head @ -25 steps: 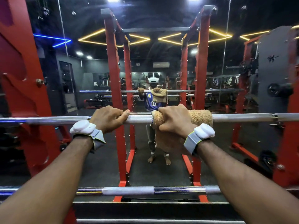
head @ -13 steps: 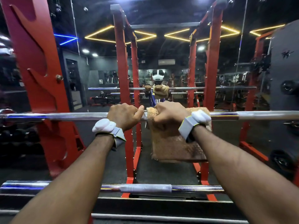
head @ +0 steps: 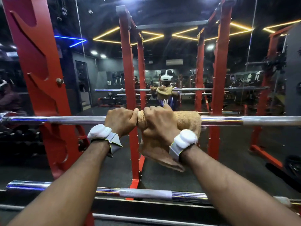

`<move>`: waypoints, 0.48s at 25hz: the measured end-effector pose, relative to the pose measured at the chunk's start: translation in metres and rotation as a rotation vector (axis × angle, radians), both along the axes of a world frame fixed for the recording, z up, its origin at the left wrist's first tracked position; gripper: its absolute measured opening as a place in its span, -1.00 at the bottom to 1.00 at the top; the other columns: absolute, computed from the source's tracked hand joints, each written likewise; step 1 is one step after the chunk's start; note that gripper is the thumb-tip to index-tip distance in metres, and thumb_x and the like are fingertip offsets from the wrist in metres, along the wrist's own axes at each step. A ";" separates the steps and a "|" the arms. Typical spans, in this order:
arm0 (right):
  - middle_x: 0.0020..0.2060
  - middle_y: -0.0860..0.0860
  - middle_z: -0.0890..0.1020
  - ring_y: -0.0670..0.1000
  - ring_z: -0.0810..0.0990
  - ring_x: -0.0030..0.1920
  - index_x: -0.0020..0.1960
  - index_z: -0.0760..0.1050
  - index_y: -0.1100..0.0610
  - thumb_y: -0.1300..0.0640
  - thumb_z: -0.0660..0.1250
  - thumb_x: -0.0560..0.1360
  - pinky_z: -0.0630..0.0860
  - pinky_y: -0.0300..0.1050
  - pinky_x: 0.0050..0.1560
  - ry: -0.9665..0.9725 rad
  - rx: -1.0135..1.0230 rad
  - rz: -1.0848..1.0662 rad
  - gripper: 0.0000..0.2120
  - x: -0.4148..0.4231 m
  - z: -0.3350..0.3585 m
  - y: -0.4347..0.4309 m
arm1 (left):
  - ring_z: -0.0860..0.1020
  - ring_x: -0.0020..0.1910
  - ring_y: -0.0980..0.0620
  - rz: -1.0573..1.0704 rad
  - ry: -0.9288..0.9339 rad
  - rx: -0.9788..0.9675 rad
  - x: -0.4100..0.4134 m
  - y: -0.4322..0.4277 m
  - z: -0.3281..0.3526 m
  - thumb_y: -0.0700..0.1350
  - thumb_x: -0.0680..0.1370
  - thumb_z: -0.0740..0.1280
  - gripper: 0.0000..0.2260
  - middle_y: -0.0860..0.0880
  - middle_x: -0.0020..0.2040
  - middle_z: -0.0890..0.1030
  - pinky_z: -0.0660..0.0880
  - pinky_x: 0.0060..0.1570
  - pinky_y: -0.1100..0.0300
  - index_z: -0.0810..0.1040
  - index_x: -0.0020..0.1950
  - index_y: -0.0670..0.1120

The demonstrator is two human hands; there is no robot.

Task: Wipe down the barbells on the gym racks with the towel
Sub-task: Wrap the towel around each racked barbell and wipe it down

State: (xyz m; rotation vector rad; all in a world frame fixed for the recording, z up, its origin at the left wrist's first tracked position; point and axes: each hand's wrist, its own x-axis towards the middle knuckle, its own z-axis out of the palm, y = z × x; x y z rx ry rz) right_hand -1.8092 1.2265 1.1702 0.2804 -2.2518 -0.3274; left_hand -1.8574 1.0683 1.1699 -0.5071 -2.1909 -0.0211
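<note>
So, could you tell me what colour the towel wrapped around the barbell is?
Tan-brown: the towel shows clearest in the head view.

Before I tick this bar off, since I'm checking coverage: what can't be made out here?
Head view only.
Upper barbell: the stretch under the towel, left hand and right hand is hidden, and both ends run off the frame edges.
Fingertips of either grip: curled behind the bar.
Lower barbell: partly covered by the forearms, and its right end is cut off by the frame edge.
Smudges on the steel: lost in glare.
</note>
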 end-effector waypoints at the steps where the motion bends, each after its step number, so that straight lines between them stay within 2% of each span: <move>1: -0.29 0.03 0.62 0.12 0.63 -0.28 -0.20 0.39 0.02 -0.13 0.48 0.14 0.34 -0.02 -0.16 0.049 0.010 -0.007 -0.61 -0.001 -0.005 -0.003 | 0.62 -0.11 -0.24 0.005 0.008 0.012 0.000 0.000 -0.002 0.17 0.54 -0.18 -0.35 -0.15 -0.17 0.68 0.34 -0.28 0.07 0.64 -0.19 -0.12; 4: -0.10 0.04 0.67 0.14 0.66 -0.04 -0.09 0.41 0.00 -0.12 0.38 0.32 0.23 -0.03 -0.11 -0.077 -0.031 0.059 -0.72 0.000 0.008 0.003 | 0.62 -0.09 -0.24 0.037 -0.022 0.033 -0.001 0.003 0.000 0.15 0.56 -0.15 -0.38 -0.15 -0.16 0.68 0.37 -0.24 0.06 0.64 -0.17 -0.11; 6: -0.05 0.07 0.68 0.17 0.65 0.01 -0.03 0.47 0.02 -0.13 0.34 0.37 0.24 -0.05 -0.11 -0.134 -0.065 0.083 -0.72 0.000 0.016 0.008 | 0.61 -0.09 -0.24 0.040 -0.034 0.049 0.000 0.004 -0.001 0.13 0.57 -0.10 -0.42 -0.16 -0.16 0.68 0.35 -0.24 0.06 0.65 -0.18 -0.12; 10: -0.29 0.02 0.61 0.12 0.62 -0.29 -0.19 0.37 0.02 -0.11 0.42 0.22 0.13 -0.03 -0.17 0.098 0.011 0.015 -0.67 -0.006 -0.005 -0.003 | 0.61 -0.16 -0.24 0.015 0.002 0.079 0.002 0.003 -0.003 0.14 0.56 -0.13 -0.38 -0.15 -0.22 0.67 0.35 -0.28 0.07 0.62 -0.24 -0.15; 12: -0.30 0.02 0.58 0.11 0.60 -0.30 -0.19 0.37 0.02 -0.11 0.42 0.21 0.11 -0.02 -0.17 0.116 0.014 0.024 -0.68 -0.007 -0.007 -0.005 | 0.61 -0.17 -0.24 -0.006 0.012 0.087 0.002 0.002 -0.004 0.15 0.55 -0.16 -0.36 -0.16 -0.24 0.66 0.31 -0.30 0.08 0.62 -0.25 -0.16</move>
